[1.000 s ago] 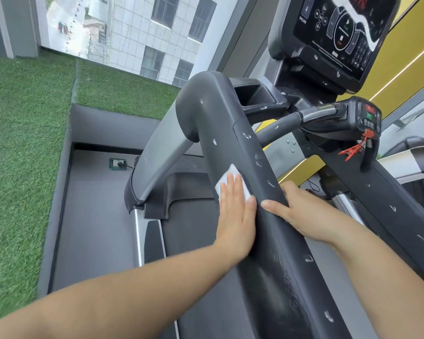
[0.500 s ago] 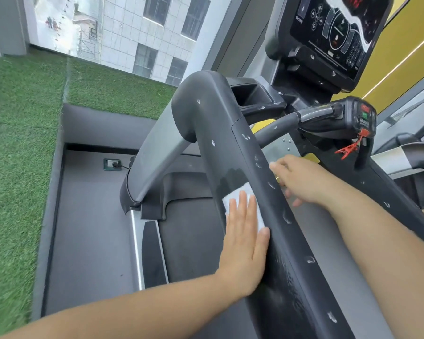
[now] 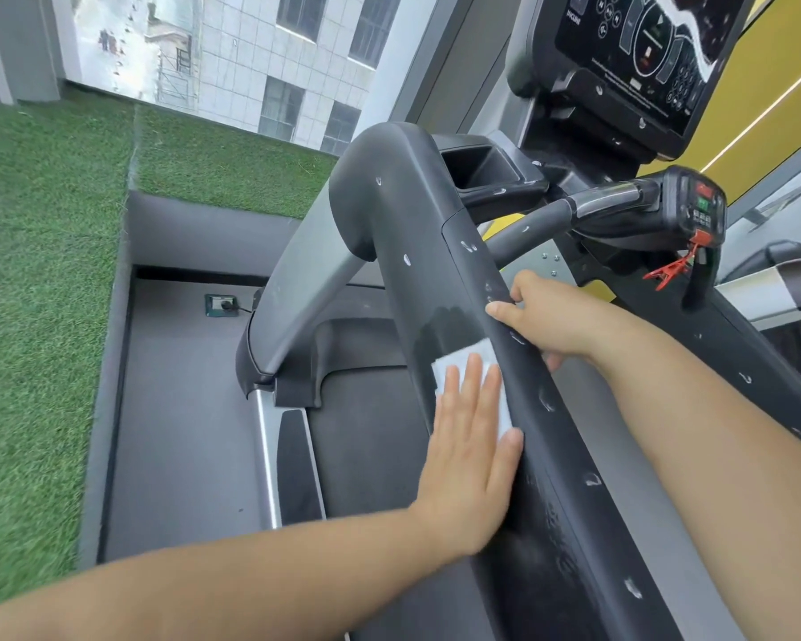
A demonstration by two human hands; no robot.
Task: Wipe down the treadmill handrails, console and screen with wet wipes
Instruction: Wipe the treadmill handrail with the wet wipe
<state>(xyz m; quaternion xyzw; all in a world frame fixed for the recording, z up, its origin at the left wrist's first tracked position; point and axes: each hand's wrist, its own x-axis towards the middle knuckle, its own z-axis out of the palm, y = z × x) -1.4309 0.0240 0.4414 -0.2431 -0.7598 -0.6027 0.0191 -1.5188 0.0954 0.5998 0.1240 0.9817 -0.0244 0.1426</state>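
Handrail (image 3: 435, 252) wipe is the step in hand, by my read. L hand (image 3: 470, 455) lies flat, fingers straight, pressing the wet wipe (image 3: 454, 365) onto the rail's side face just below centre of view. The wipe's top edge pokes out past the fingertips. R hand (image 3: 551, 316), at 2 o'clock from the wipe, wraps the same rail: thumb on top, fingers curled over the far side, holding it.

To do it well I'd press w/ the whole palm so the wipe doesn't bunch and run long overlapping strokes along the rail. Then I'd roll the wipe onto the top face, where white flecks (image 3: 546, 402) sit in a row. R hand covers part of that strip, so it has to shift or that patch gets missed.

Around: console (image 3: 588, 99) w/ its screen (image 3: 643, 43) at 1 o'clock, prob not done yet, can't confirm. Control pod (image 3: 699, 210) w/ red safety clip (image 3: 669, 270) at 3 o'clock, easy to snag. Cup tray (image 3: 477, 171) at 12. Belt (image 3: 366, 432) lies under the rail, wall socket (image 3: 220, 305) at 9, green turf (image 3: 42, 270) beyond it.
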